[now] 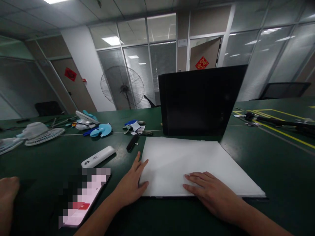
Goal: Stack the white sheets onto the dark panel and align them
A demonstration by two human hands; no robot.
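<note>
A large white sheet or pad [179, 157] lies flat on the green table, with a thin dark edge under its near side. At its left edge is my left hand [130, 183], fingers spread, fingertips resting on the white surface. My right hand [211, 190] lies on the near part of the sheet, fingers extended, with nothing seen in its grasp. Behind the sheet stands a black upright panel [199, 101].
Left of the sheet are a white device [98, 156], a black object [132, 142] and a pixelated pink item [86, 203]. Fan parts [44, 136] and blue blades [101, 130] lie farther back. Another person's hand [9, 190] shows at far left. Black equipment [278, 122] is at right.
</note>
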